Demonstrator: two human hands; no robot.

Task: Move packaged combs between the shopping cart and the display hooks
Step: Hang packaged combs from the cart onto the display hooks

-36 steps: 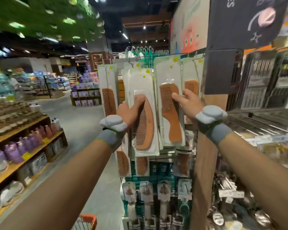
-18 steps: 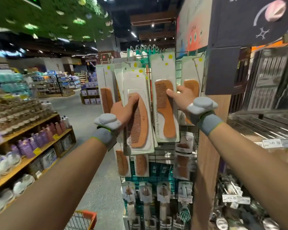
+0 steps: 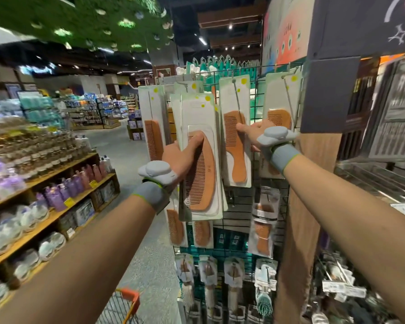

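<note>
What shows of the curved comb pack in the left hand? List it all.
The pack is a white card with a clear blister and a yellow dot near the top. Inside, a curved comb that looks wooden stands upright, teeth leftward. The left hand has its grip on the left edge, thumb on the comb's top end. It is held before other packs on the rack; whether it hangs on a hook is unclear.

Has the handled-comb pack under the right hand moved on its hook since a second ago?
Yes. The handled-comb pack has slid back toward the wire grid: its hook now sticks out in front of the card, which it did not before.
</note>
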